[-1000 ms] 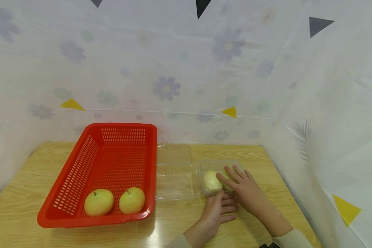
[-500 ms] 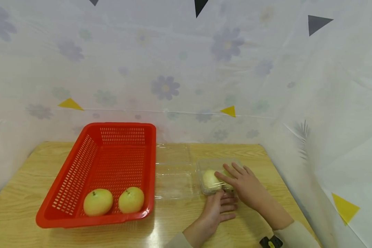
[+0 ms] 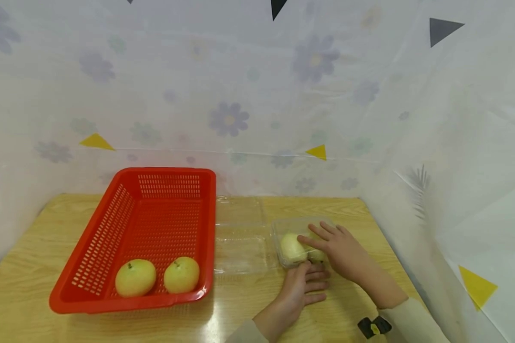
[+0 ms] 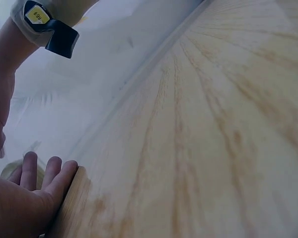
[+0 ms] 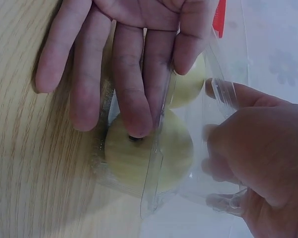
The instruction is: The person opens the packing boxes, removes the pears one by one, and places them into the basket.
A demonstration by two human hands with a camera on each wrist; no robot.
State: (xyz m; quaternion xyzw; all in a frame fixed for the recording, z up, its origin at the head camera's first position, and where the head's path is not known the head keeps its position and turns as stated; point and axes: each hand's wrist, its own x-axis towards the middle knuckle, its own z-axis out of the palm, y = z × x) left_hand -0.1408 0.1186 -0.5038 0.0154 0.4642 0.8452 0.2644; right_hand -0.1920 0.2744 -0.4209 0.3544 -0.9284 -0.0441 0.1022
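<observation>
A clear plastic clamshell box [image 3: 279, 247] with two pale yellow pears [image 3: 293, 247] inside stands on the right half of the table. My right hand [image 3: 345, 252] lies over its lid with fingers spread, touching the plastic; the right wrist view shows those fingertips on the lid [image 5: 193, 173]. At the box's front side rests my left hand [image 3: 298, 290], its fingers extended and thumb against the front edge. In the right wrist view, the left fingers [image 5: 87, 101] reach across the front of a pear [image 5: 171, 148]. The right hand partly hides the second pear in the head view.
A red perforated basket [image 3: 210, 228] stands on the left, holding two yellow pears [image 3: 136, 277] near its front. Between basket and box lies an open clear clamshell container [image 3: 240, 252]. The wooden table [image 3: 249, 314] meets a flowered white curtain [image 3: 257, 176] behind and at the right.
My right hand has shifted slightly on the lid, and more of the right pear and the wrist camera show. The left hand stays nearly still. The head view has moved slightly.
</observation>
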